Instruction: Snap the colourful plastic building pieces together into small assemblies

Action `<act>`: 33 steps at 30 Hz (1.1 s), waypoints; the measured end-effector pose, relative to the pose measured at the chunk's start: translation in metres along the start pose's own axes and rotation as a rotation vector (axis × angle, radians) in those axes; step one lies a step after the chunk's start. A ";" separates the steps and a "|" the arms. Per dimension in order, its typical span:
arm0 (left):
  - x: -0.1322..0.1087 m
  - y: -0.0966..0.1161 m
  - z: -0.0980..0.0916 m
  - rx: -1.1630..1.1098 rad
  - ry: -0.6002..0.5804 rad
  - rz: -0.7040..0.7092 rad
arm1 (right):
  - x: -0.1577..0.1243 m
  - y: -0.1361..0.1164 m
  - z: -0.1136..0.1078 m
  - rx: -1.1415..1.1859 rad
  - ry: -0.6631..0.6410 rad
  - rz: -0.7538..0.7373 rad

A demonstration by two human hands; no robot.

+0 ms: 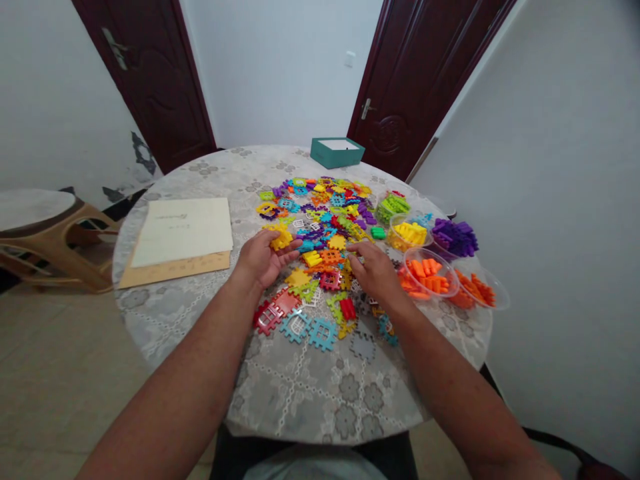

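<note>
My left hand [267, 257] is at the left edge of a pile of colourful plastic pieces, palm turned up, with yellow pieces [281, 237] held between thumb and palm. On the pile's right side, my right hand [373, 267] reaches in with bent fingers; its fingertips are by the pieces, and whether they grip one is unclear. Between the hands lie an orange piece [332, 257], yellow blocks [313, 259] and a red window piece [330, 280]. Nearer me are blue window pieces [323, 333], a red window piece [269, 318] and a grey piece [363, 346].
Clear tubs at the right hold green [393, 206], yellow [410, 235], purple [455, 237] and orange blocks [428, 275]. A teal box [337, 155] stands at the back. Paper [185, 230] lies over cardboard [175, 269] at the left. A stool [60, 233] stands beside the table.
</note>
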State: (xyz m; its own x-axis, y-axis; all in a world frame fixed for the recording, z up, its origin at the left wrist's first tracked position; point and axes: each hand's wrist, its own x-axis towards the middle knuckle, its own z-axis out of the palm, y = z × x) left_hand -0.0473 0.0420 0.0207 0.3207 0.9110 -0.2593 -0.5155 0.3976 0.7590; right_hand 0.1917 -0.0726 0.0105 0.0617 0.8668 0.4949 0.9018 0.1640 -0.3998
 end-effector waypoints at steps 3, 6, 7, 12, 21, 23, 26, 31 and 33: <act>0.002 0.002 0.001 -0.097 0.058 -0.020 | 0.020 0.005 0.005 -0.139 -0.133 0.051; 0.001 0.002 0.002 -0.150 0.063 -0.039 | 0.041 0.004 0.017 -0.277 -0.256 0.156; 0.000 0.003 0.003 -0.159 0.055 -0.040 | 0.048 0.004 0.022 -0.313 -0.283 0.187; -0.002 0.005 0.003 -0.153 0.013 -0.027 | 0.061 0.003 0.042 -0.377 -0.260 0.244; -0.005 0.002 0.003 -0.167 -0.095 -0.022 | 0.050 0.023 0.024 0.019 -0.051 0.222; -0.007 0.001 0.004 -0.167 -0.107 -0.039 | 0.049 0.028 0.023 0.146 -0.010 0.278; -0.009 0.000 0.005 -0.155 -0.143 -0.082 | 0.047 0.025 0.026 0.389 0.025 0.348; -0.012 -0.001 0.006 -0.133 -0.235 -0.138 | 0.040 -0.010 0.030 0.518 0.031 0.195; -0.012 -0.003 0.005 -0.141 -0.291 -0.135 | 0.037 -0.026 0.030 0.448 0.045 0.062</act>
State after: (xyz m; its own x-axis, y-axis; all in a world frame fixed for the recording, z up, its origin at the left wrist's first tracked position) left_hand -0.0456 0.0292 0.0252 0.5957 0.7880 -0.1555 -0.5511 0.5418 0.6346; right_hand 0.1572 -0.0309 0.0157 0.1368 0.8616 0.4887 0.6221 0.3092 -0.7193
